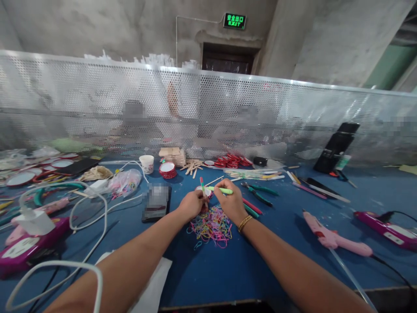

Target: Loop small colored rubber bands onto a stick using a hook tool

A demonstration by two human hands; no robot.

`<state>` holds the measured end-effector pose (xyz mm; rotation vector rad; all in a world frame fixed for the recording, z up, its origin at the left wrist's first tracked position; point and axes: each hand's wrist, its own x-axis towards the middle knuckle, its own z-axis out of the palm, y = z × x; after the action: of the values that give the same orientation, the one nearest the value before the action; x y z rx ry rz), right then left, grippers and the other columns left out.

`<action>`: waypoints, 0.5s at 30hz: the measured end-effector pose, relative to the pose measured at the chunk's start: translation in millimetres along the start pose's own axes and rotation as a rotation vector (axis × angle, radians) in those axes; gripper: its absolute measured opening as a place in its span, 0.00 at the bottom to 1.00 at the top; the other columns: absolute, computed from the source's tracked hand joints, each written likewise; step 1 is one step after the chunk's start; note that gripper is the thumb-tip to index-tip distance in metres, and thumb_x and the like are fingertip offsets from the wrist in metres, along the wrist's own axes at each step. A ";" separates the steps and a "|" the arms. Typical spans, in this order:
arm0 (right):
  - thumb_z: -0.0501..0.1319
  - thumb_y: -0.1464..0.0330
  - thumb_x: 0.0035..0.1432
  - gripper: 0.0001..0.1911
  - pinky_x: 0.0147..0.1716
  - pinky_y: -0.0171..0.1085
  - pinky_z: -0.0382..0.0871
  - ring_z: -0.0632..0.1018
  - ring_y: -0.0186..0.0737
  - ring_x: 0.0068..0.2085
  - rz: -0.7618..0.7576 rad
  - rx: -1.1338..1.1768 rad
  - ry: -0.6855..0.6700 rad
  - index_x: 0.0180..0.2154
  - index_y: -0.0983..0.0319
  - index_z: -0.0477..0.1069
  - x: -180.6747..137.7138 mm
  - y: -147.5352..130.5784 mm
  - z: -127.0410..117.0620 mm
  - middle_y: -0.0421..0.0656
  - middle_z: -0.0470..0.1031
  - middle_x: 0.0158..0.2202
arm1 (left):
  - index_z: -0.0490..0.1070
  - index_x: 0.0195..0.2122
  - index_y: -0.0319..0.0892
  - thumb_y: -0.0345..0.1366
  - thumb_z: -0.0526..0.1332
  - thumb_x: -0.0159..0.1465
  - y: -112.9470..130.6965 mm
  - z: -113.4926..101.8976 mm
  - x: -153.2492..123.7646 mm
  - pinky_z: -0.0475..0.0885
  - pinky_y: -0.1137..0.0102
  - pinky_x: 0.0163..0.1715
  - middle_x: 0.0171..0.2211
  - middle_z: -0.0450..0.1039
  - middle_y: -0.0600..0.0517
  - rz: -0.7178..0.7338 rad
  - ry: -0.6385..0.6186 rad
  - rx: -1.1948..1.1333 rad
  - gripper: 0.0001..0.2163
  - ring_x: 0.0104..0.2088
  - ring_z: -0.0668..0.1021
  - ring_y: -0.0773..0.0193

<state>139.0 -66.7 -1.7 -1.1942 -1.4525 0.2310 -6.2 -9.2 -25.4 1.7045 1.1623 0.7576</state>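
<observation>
My left hand (192,205) pinches a thin flat craft stick (202,184), held upright, with red and green colouring on its upper part. My right hand (230,203) grips a light green marker pen (224,190); its tip points left at the stick, and I cannot tell whether they touch. Just behind the fingers lies a white disc with a red rim (209,191), partly hidden. Below both hands spreads a pile of colourful thin loops (213,228). Beside my right hand lie a red marker pen (252,206) and a darker green one, partly covered.
A phone (157,203) lies left of my hands. Pliers (259,191) and a pink glue gun (335,239) are to the right. Red-rimmed discs (230,161), wooden sticks (194,167) and a paper cup (146,164) stand before a perforated metal screen (182,104). White cables (106,213) loop at left.
</observation>
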 end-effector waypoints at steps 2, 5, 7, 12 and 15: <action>0.57 0.65 0.55 0.07 0.28 0.34 0.61 0.68 0.34 0.26 -0.006 0.035 -0.010 0.27 0.60 0.66 -0.3 0.1 -0.1 0.37 0.69 0.24 | 0.73 0.30 0.39 0.37 0.62 0.60 0.9 0.2 -0.7 0.66 0.76 0.23 0.19 0.73 0.52 -0.003 0.004 -0.005 0.07 0.20 0.72 0.69; 0.57 0.65 0.55 0.07 0.28 0.33 0.60 0.68 0.34 0.26 -0.010 0.031 -0.048 0.27 0.59 0.65 -0.9 -0.8 0.1 0.36 0.69 0.23 | 0.73 0.29 0.38 0.37 0.62 0.59 2.1 -0.1 -2.5 0.67 0.75 0.24 0.19 0.73 0.52 0.018 0.008 0.003 0.07 0.20 0.72 0.69; 0.57 0.66 0.55 0.07 0.28 0.33 0.60 0.68 0.34 0.26 -0.004 -0.003 -0.034 0.26 0.60 0.65 -1.1 -1.5 0.1 0.36 0.69 0.23 | 0.73 0.30 0.38 0.36 0.61 0.60 2.4 -0.3 -3.3 0.67 0.75 0.25 0.20 0.73 0.52 0.022 0.002 -0.004 0.07 0.20 0.72 0.68; 0.57 0.65 0.55 0.07 0.27 0.33 0.60 0.67 0.34 0.25 -0.010 0.063 -0.039 0.26 0.60 0.65 -1.1 -1.4 -0.2 0.36 0.68 0.23 | 0.73 0.30 0.38 0.35 0.59 0.61 0.0 0.0 -1.1 0.66 0.76 0.23 0.19 0.73 0.52 0.009 -0.005 -0.007 0.06 0.19 0.72 0.69; 0.57 0.65 0.55 0.07 0.28 0.33 0.60 0.68 0.34 0.26 -0.005 0.003 -0.051 0.26 0.60 0.66 -0.8 0.0 -0.3 0.36 0.69 0.23 | 0.73 0.30 0.39 0.35 0.61 0.60 -2.5 0.4 1.5 0.66 0.76 0.24 0.19 0.73 0.52 0.026 -0.002 0.004 0.06 0.20 0.72 0.69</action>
<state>139.0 -67.5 -2.1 -1.1899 -1.4988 0.2613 -6.3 -7.6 -27.9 1.7266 1.1429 0.7700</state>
